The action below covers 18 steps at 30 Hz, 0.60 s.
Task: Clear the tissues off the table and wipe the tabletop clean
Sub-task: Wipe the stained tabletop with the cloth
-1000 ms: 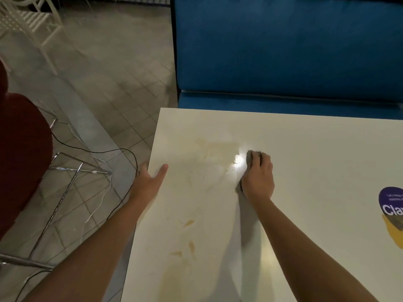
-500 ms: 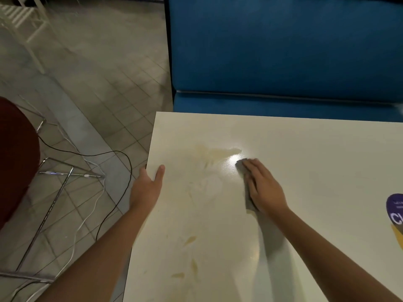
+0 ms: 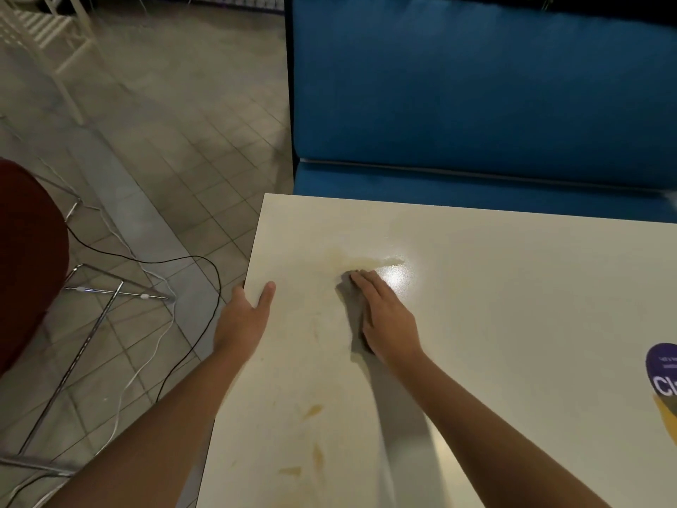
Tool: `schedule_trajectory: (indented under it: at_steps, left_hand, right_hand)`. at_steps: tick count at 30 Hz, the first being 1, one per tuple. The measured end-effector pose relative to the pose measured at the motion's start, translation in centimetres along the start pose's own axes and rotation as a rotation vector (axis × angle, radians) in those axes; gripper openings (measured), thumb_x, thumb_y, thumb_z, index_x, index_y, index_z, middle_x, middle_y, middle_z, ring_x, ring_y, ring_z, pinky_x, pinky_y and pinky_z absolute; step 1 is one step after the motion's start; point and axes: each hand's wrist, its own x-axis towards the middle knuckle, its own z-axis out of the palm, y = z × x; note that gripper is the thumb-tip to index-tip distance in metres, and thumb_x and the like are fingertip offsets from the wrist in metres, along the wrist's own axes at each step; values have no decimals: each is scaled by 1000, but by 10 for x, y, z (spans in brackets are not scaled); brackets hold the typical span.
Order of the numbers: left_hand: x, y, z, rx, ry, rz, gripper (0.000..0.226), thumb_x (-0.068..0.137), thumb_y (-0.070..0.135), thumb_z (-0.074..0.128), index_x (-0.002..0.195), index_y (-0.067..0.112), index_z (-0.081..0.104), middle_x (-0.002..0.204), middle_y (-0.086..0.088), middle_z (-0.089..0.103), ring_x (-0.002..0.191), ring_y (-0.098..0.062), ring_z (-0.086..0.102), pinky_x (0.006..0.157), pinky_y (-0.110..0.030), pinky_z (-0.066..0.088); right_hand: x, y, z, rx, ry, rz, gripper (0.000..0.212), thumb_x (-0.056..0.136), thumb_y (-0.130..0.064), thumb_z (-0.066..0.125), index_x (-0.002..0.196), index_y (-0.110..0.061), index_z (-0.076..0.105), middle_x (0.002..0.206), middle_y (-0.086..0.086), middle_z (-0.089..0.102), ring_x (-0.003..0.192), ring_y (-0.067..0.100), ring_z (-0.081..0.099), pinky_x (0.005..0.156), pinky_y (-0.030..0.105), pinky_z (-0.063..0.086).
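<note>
A white tabletop (image 3: 513,324) fills the lower right. My right hand (image 3: 384,317) lies flat, fingers straight, and presses a grey cloth (image 3: 353,309) onto it just below a wet yellowish smear (image 3: 361,262). Most of the cloth is hidden under the palm. My left hand (image 3: 243,317) rests on the table's left edge with the thumb on top; its fingers hang over the side, out of sight. Small brown stains (image 3: 311,412) mark the near part of the table. No tissues are in view.
A blue cushioned bench (image 3: 476,104) stands behind the table. A purple and yellow sticker (image 3: 665,375) lies at the right edge. On the tiled floor to the left are a red chair (image 3: 25,258) with metal legs, black and white cables (image 3: 176,265), and a white chair (image 3: 47,34).
My right hand has slid the cloth leftward across the table, turning from fingers pointing away to fingers angled up-left. The left hand stays on the table edge.
</note>
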Motion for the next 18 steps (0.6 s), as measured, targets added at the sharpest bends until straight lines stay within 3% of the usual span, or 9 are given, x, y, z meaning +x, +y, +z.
schedule_trajectory:
  at_steps: [6,10,13,18]
  left_hand:
    - [26,5,-2,-67,-55,-104,62,95,54,31,129,5,46,125,-18,54,115,-34,49,94,-41,38]
    - [31,9,2,-45,-25,-79,64,95,55,28,132,6,44,127,-20,53,117,-35,49,95,-42,39]
    - [31,8,2,-8,-11,-46,65,95,55,27,130,3,45,123,-23,54,115,-36,50,92,-42,40]
    - [34,8,2,24,10,-14,65,95,54,26,126,1,48,120,-25,55,113,-37,50,89,-41,39]
  right_hand:
    - [12,50,-37,-148,149,169,61,86,11,36,140,-17,38,150,-1,31,142,20,20,102,33,36]
    - [30,71,-45,-162,231,216,38,94,0,38,130,-9,47,133,4,46,125,26,36,90,32,37]
    - [47,68,-25,-245,165,279,36,96,-9,36,131,-7,44,131,8,46,121,27,34,100,33,26]
    - [67,23,10,-214,114,244,47,97,-16,32,143,-9,30,148,10,30,138,27,21,114,33,11]
